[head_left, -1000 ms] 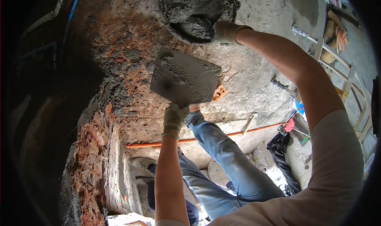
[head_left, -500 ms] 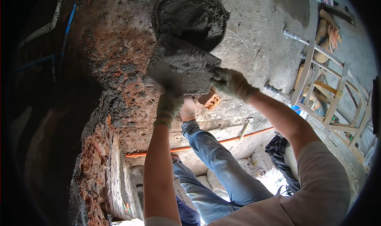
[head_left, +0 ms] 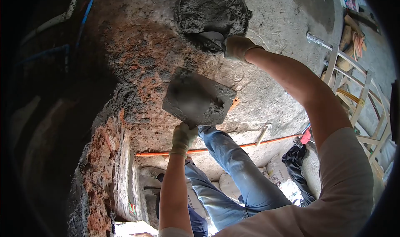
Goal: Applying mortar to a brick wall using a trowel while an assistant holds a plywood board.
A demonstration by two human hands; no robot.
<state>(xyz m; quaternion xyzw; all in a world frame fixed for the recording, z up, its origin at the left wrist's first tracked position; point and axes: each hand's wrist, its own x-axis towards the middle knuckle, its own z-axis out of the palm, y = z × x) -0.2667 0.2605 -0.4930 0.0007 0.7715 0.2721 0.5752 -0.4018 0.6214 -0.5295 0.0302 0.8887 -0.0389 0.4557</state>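
Observation:
My gloved left hand (head_left: 184,137) grips the handle of a square, mortar-smeared hawk board (head_left: 199,96), held out above my legs, with some grey mortar on its top. At the upper middle, my gloved right hand (head_left: 238,48) is closed on a trowel (head_left: 212,39); its blade is down in the grey mortar (head_left: 208,10) inside a round bucket (head_left: 248,13), at the near side. The trowel's handle is hidden in my fingers. Below the hawk's right corner an orange brick (head_left: 234,104) shows only in part.
Wooden frames (head_left: 360,95) and timber lie at the right, near a small white container (head_left: 349,1). An orange pipe (head_left: 210,149) crosses the wall near my legs, with sacks (head_left: 277,166) and black cloth (head_left: 296,164) lower down. A rough edge and dark surface with blue pipes (head_left: 87,10) fill the left.
Half a second ago the trowel was over the hawk; my right hand has since moved away from me, back into the bucket. The hawk has moved slightly toward me and right.

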